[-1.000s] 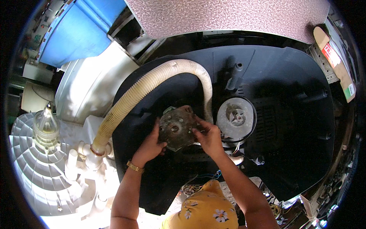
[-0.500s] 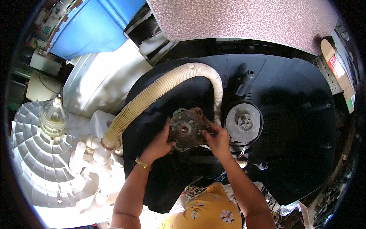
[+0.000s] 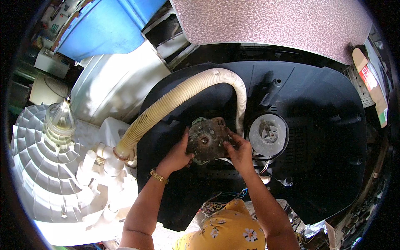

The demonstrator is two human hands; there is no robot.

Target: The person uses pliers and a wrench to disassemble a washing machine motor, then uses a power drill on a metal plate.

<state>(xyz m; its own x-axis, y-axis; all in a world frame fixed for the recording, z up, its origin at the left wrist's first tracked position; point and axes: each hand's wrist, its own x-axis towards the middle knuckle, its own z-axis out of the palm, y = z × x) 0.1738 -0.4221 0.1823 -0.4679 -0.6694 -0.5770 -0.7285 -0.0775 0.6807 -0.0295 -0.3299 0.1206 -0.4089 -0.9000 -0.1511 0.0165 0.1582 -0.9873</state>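
Grimy plate: the dark, angular plate (image 3: 207, 139), with a central hole and greenish edges showing behind, is between your two hands, over the left half of the black base (image 3: 333, 85); whether it touches the base, you cannot tell.
Left hand: your left hand (image 3: 177, 156) grips the plate's left edge, fingers closed on it; the underside fingers are partly hidden.
Right hand: your right hand (image 3: 239, 155) grips the plate's right edge, thumb and fingers bent onto it.
Left wrist: you wear a gold-coloured band (image 3: 158, 176).
Ribbed hose: the cream hose (image 3: 179, 96) arcs behind the plate, its far end dropping near your right hand.
Pale disc: the round disc (image 3: 268, 134) lies right of your right hand, apart from it.
Wires: thin coloured wires (image 3: 234, 193) run below, between your forearms.
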